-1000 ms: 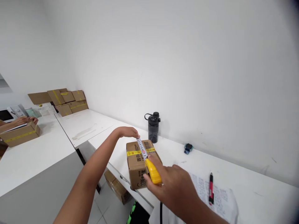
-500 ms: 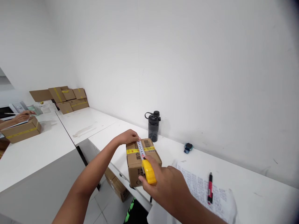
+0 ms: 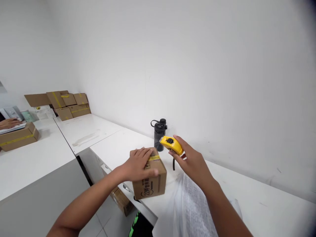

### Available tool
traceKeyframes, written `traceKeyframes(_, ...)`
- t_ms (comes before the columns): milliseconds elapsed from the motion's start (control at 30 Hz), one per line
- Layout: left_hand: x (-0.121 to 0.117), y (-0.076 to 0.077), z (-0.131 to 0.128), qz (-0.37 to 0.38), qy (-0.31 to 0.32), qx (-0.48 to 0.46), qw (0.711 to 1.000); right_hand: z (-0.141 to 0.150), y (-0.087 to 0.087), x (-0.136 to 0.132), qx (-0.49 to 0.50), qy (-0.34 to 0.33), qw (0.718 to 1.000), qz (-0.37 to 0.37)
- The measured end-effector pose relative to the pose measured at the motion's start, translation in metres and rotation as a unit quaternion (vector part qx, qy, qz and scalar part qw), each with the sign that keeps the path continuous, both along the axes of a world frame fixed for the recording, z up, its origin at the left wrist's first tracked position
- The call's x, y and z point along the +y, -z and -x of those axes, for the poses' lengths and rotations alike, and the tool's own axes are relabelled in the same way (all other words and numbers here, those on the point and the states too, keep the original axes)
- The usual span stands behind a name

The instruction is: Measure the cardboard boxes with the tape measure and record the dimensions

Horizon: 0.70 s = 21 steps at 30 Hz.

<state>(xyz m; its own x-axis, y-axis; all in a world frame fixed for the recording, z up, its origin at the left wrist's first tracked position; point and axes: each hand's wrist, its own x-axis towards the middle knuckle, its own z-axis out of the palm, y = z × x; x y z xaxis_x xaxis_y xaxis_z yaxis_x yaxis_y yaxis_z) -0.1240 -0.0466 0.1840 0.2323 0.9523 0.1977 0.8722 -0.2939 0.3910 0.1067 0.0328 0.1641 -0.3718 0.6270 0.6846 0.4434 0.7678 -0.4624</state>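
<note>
A taped brown cardboard box with dark printing stands at the front edge of the white table. My left hand lies flat across its top, fingers spread and thumb pointing right. To the right and above the box, my right hand grips a yellow tape measure between thumb and fingers. No blade shows out of its case, and a black strap hangs below. Just behind the box and tape measure stands a dark water bottle with a loop on its lid.
Crumpled written paper lies under my right forearm. Several cardboard boxes are stacked at the far left against the wall. Another person's hand rests on papers atop a taped box. A carton sits on the floor below.
The blade has gone back into the tape measure. My right hand has lifted it off the box, up and right. My left hand has moved from the far edge onto the box top.
</note>
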Motion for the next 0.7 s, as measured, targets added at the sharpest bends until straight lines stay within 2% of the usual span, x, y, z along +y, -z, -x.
traceKeyframes(100, -0.024, 0.018, 0.036, 0.04, -0.002, 0.066, 0.997, 0.006, 0.007, 0.017, 0.035, -0.023, 0.993, 0.107)
traceKeyframes(200, -0.058, 0.035, 0.072, -0.037, 0.012, 0.043, 0.998, 0.015, 0.013, 0.027, 0.107, -0.089, 0.966, 0.219)
traceKeyframes(333, -0.086, 0.061, 0.101, -0.132, 0.014, -0.024, 0.991, 0.026, 0.014, 0.019, 0.22, -0.176, 0.904, 0.321)
traceKeyframes(467, -0.073, 0.092, 0.103, -0.133, 0.013, -0.084, 0.987, 0.036, 0.012, 0.002, 0.278, -0.213, 0.859, 0.374)
traceKeyframes(600, -0.044, 0.123, 0.084, -0.076, 0.025, -0.122, 0.989, 0.045, 0.013, -0.005, 0.284, -0.259, 0.803, 0.455)
traceKeyframes(667, -0.033, 0.131, 0.072, -0.064, 0.015, -0.143, 0.988, 0.045, 0.014, -0.006, 0.275, -0.266, 0.792, 0.476)
traceKeyframes(700, -0.03, 0.13, 0.065, -0.076, -0.004, -0.167, 0.983, 0.044, 0.014, -0.006, 0.268, -0.263, 0.798, 0.472)
